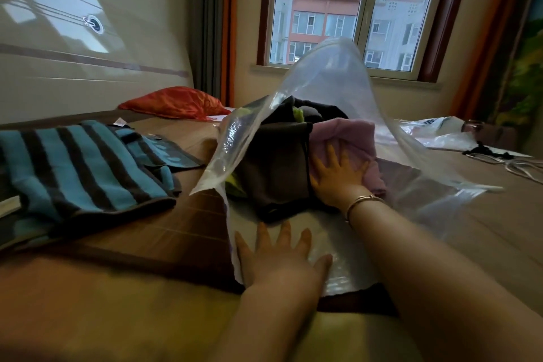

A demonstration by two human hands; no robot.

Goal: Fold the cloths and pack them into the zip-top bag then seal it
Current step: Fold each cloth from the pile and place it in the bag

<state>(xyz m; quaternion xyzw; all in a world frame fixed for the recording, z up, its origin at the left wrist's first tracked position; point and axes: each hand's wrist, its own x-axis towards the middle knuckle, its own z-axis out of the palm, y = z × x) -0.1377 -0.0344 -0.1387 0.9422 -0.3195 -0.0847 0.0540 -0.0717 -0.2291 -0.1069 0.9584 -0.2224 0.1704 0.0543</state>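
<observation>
The clear zip-top bag point(332, 91) lies on the bed point(117, 288) with its mouth open toward the camera; the upper layer billows up in front of the window point(346, 9). Inside the bag sit a dark grey folded cloth point(276, 167) and, touching it on the right, a pink cloth point(349, 138). A yellow-green cloth point(298, 113) shows behind the grey one.

The right hand point(338, 170) reaches into the bag, fingers spread and straight, palm pressed flat on the pink cloth. It grips nothing. The left hand point(279, 261) lies flat with fingers extended on the bag's lower layer near the mouth.

A blue-and-black striped towel point(79, 167) rests on the bed, well apart to the left. An orange pillow point(173, 103) lies at the far edge.
</observation>
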